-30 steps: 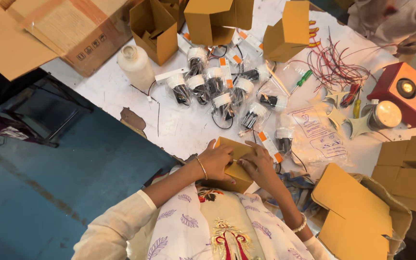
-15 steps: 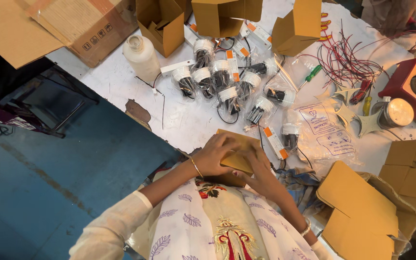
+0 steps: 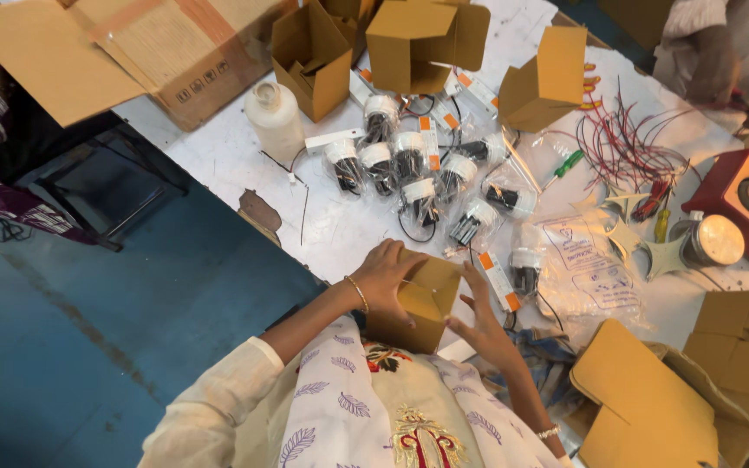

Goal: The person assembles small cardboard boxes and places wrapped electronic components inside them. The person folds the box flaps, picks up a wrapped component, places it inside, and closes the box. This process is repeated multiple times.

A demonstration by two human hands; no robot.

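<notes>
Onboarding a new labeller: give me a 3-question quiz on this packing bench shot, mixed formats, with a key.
1. True or false: both hands are on the same small cardboard box.
2. What stands on the white table just left of the open boxes at the top? A) a white plastic bottle B) a kettle C) a tape roll
3. Fill in: the green-handled screwdriver lies beside a tangle of ____ wires.

Key
1. True: the left hand grips the box's left side and the right hand rests open against its right side.
2. A, the white plastic bottle.
3. Red: the red wires.
</notes>
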